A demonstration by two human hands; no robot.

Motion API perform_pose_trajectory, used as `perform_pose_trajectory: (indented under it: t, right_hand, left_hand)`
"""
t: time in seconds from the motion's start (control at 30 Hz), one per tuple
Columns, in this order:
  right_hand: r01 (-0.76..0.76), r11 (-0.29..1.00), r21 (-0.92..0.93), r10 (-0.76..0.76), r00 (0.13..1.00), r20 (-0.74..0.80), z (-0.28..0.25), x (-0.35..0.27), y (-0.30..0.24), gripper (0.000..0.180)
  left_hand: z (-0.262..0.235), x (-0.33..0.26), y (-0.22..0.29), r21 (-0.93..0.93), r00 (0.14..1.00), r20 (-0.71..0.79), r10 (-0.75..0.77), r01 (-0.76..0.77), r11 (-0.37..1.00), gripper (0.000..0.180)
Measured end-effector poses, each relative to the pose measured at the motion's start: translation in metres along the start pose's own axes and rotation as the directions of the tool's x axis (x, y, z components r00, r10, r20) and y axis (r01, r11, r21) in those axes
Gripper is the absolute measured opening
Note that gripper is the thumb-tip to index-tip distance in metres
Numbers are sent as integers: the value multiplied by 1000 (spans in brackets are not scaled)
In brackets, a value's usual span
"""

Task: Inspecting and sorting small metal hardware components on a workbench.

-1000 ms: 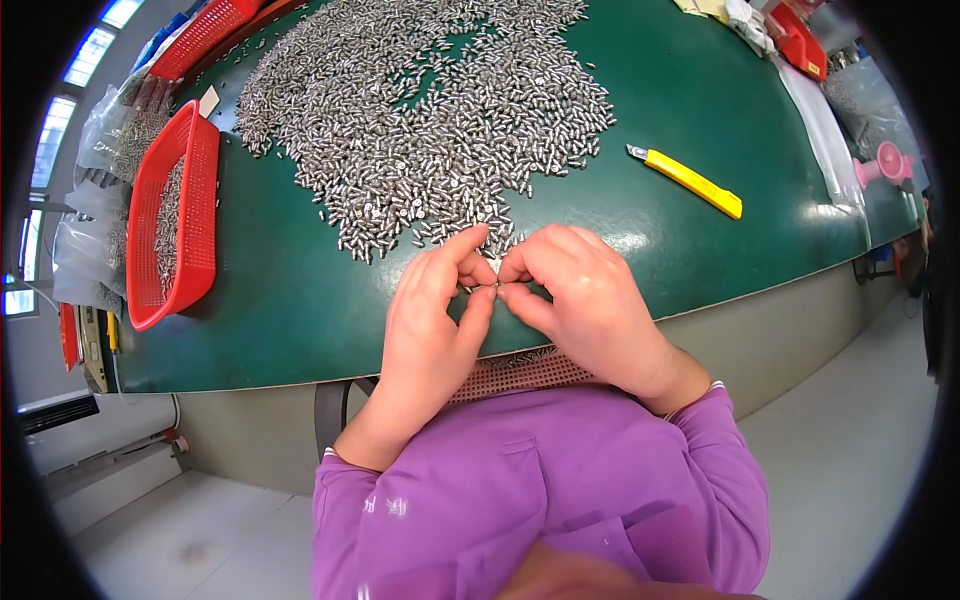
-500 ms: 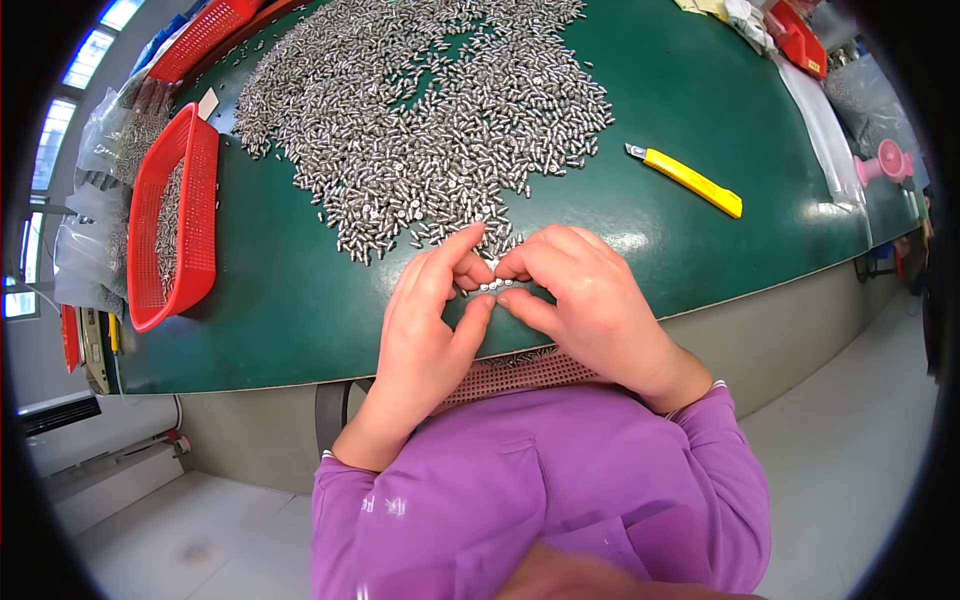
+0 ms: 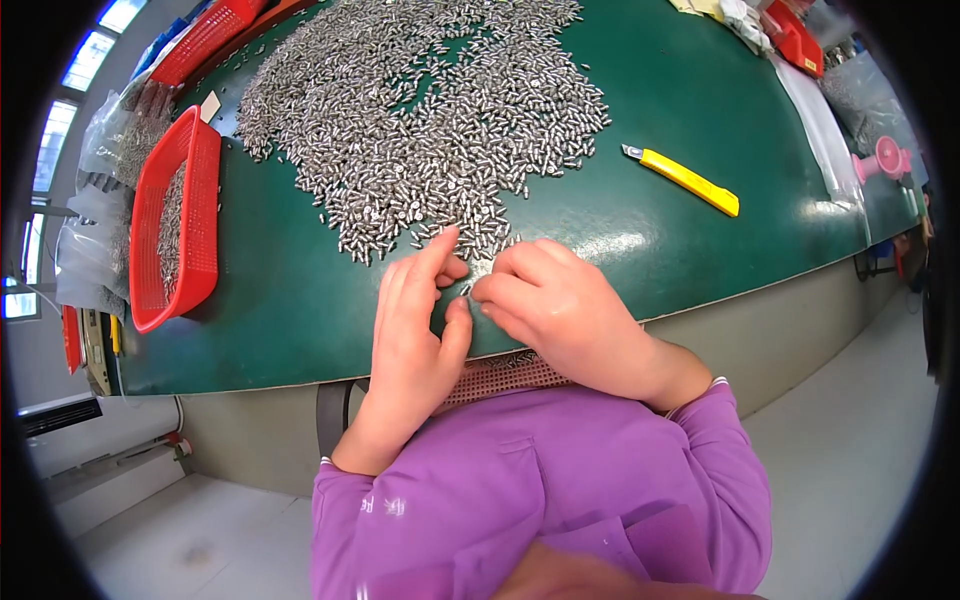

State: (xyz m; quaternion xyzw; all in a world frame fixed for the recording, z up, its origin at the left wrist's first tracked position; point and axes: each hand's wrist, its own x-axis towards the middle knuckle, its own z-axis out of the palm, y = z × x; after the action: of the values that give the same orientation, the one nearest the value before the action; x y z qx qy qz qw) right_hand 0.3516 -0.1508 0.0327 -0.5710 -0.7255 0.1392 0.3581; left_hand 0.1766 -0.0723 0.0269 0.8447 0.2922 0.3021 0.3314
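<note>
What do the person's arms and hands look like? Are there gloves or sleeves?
No gloves: the left hand and right hand are bare, with no rings or watch showing. Both arms wear purple sleeves pushed back from the wrists, part of a purple top. The right cuff shows a thin white edge. There is a small pale marking on the left sleeve.

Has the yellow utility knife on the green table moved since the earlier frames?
No. The yellow utility knife lies at the same spot and angle on the green table, right of the pile of small metal parts, as before.
</note>
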Motion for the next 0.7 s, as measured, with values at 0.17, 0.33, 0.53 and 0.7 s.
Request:
perform_pose_trajectory:
  t: [0.17, 0.33, 0.53, 0.7]
  right_hand:
    - [68, 992, 108, -83, 986, 146, -10, -15, -11, 18]
    - [11, 994, 112, -12, 1000, 9, -15, -10, -4, 24]
    - [-124, 990, -68, 108, 973, -205, -11, 3, 7, 25]
    - [-66, 998, -7, 64, 985, -162, -8, 1, 8, 23]
  left_hand:
    - [2, 0, 0, 25, 1000, -2, -18, 18, 1000, 63]
    - [8, 6, 1, 17, 1000, -4, -17, 17, 1000, 65]
    - [11, 11, 4, 18, 1000, 29, 9, -10, 1000, 61]
    - [10, 10, 0, 1, 998, 59, 18, -18, 1000, 61]
